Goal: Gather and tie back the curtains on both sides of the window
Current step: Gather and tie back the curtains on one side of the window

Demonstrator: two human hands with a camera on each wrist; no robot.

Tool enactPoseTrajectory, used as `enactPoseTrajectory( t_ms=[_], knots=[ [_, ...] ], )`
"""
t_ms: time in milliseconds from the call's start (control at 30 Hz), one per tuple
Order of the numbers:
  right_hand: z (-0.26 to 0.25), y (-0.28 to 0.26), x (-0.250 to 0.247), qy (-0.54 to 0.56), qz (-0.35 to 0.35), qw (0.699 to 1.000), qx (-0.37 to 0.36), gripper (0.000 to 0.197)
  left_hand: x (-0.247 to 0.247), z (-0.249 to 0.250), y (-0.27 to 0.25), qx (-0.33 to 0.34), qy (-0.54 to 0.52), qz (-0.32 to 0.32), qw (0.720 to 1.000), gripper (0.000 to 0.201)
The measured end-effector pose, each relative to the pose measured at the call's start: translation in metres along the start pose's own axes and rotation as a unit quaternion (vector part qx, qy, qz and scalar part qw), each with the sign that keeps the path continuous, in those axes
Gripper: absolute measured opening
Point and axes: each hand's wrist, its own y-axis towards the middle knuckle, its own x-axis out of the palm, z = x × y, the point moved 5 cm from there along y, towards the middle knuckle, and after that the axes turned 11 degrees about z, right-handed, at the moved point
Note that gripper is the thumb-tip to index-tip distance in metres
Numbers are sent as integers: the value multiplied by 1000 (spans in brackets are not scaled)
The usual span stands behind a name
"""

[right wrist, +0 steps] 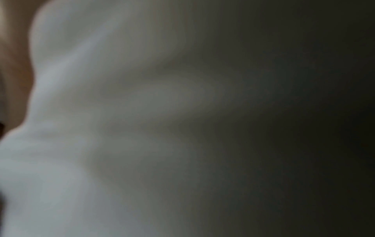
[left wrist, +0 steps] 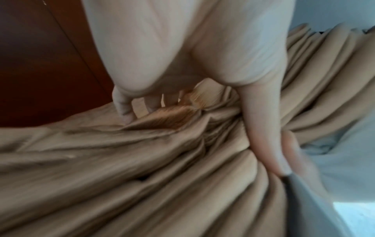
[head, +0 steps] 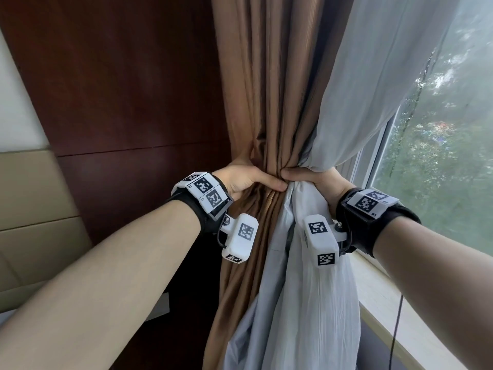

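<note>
Left hand (head: 246, 180): we have it clasped round the brown curtain (head: 269, 97) at the gathered waist, thumb laid across the front folds, fingers curled behind the bunch as the left wrist view shows.

Right hand (head: 317, 180): we grasp the pale grey lining curtain (head: 368, 76) from the right side of the same waist, thumb tip meeting the left thumb at the pinch point; the other fingers sit behind the cloth and we cannot see them.

Location of goods: both fabrics hang at the left end of the window (head: 440, 129), against the dark wood wall panel (head: 120, 89). Above our hands they fan upward; below, they fall in one loose column past the pale windowsill (head: 394, 303).

Progress, as we judge it: gathering on this side looks about complete, the two layers being drawn into one bundle. Tying is not yet done. No tieback, cord or hook shows anywhere, so we cannot say what will fasten it. The opposite side of the window lies out of view, its state unknown.

Hard to make out: right wrist view gives only blurred pale cloth fading to dark. Left wrist view is soft, though folds and fingers read clearly. A thin dark cable (head: 397, 332) hangs beside the sill, its purpose unclear.
</note>
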Motion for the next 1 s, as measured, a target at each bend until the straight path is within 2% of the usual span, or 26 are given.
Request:
enactPoseTrajectory(
  t_ms=[33, 67, 133, 233, 333, 533, 667, 767, 833, 933, 1000],
  knots=[
    [0, 0, 0, -1, 7, 1000, -6, 58, -3, 1, 0, 19, 2, 20, 1000, 111],
    [0, 1, 0, 0, 13, 1000, -10, 57, -5, 1, 1, 36, 8, 34, 999, 112],
    [0, 2, 1, -5, 22, 1000, -17, 50, -9, 2, 0, 56, 22, 44, 997, 98],
    [-1, 1, 4, -23, 34, 999, -27, 34, -9, 8, -4, 70, 42, 50, 995, 67],
    [-3, -1, 10, -25, 11, 999, -28, 30, -3, 13, -8, 58, 53, 34, 996, 49],
    [-8, -5, 11, -26, -47, 998, 12, 29, 0, 15, -9, 19, 46, 10, 999, 61],
    [-5, 0, 12, -14, -39, 999, -7, 60, 0, 19, -10, 21, 59, 4, 998, 57],
    [-2, 6, 16, -18, -21, 999, -22, 57, -2, 19, -12, 20, 69, -11, 997, 44],
    [-1, 9, 19, -28, -8, 999, -31, 48, -4, 18, -13, 17, 58, -22, 998, 41],
    [3, 16, 23, -32, 9, 999, -34, 39, -16, 14, -3, 18, 14, 2, 1000, 53],
    [6, 21, 24, -35, 16, 998, -42, 40, -21, 9, 2, 5, 21, -2, 1000, 53]
  ],
)
